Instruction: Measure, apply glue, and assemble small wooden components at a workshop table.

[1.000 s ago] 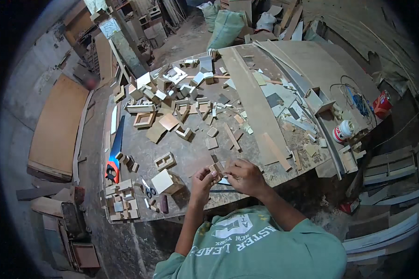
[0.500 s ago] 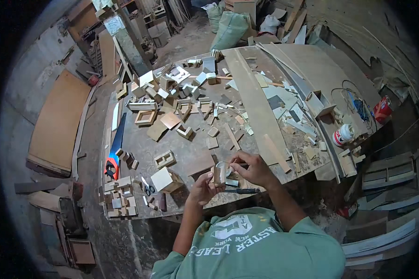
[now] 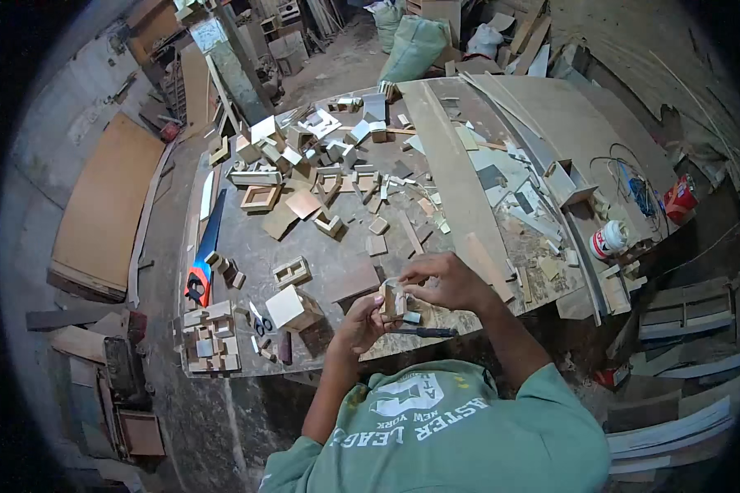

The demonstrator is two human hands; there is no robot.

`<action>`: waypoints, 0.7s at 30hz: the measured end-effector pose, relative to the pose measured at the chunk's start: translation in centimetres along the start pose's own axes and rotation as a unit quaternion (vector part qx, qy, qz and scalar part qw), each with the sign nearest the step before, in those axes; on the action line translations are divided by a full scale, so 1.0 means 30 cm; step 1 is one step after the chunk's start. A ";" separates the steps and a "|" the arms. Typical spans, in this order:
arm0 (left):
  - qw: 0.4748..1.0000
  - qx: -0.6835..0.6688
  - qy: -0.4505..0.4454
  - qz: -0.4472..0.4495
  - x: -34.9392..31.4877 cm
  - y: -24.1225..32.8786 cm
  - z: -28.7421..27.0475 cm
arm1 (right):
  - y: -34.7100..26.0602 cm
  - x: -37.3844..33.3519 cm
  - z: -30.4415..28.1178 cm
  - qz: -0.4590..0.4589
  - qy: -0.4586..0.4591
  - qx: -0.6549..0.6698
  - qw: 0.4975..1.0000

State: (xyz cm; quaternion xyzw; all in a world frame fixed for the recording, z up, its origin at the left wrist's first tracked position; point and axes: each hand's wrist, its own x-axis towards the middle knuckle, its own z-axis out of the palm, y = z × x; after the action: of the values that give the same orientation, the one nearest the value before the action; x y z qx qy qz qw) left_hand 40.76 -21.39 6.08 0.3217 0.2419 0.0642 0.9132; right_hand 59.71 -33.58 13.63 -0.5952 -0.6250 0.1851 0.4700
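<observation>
In my left hand (image 3: 360,326) is a small wooden box-like frame (image 3: 394,304), held between thumb and fingers just above the table's near edge. A pale, thin curved strip (image 3: 390,283) shows at its top. My right hand (image 3: 446,282) is at the frame's upper right side, its fingers pinched together; whatever they hold is too small to make out. Below the frame lies a dark-handled tool (image 3: 426,333). Left of my hands are a flat brown wooden piece (image 3: 355,282), a pale wooden block (image 3: 294,310) and scissors (image 3: 261,321).
Wooden offcuts and small frames (image 3: 260,198) cover the table's far left part. A handsaw (image 3: 208,243) lies along the left side. Long boards (image 3: 452,164) run across the right, near a white tub (image 3: 607,239) and a red can (image 3: 678,200).
My right hand has moved left, closer over the top of the wooden frame. My left hand still holds the frame in nearly the same place. The view has shifted slightly.
</observation>
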 end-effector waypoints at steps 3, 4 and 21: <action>1.000 0.001 0.008 0.006 -0.004 0.012 0.035 | 0.001 0.011 -0.026 -0.043 -0.017 -0.045 0.998; 1.000 0.007 -0.015 0.014 0.004 0.012 0.025 | 0.005 0.012 -0.031 -0.032 -0.031 -0.024 0.999; 0.999 0.006 -0.051 0.000 0.029 0.017 0.043 | 0.063 0.053 -0.055 -0.037 -0.070 -0.010 0.997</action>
State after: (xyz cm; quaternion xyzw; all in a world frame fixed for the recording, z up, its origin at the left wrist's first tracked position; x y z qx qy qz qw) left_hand 42.16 -21.46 6.92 0.3306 0.1954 0.0466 0.9221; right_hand 62.36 -32.25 13.52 -0.5621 -0.6796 0.2024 0.4258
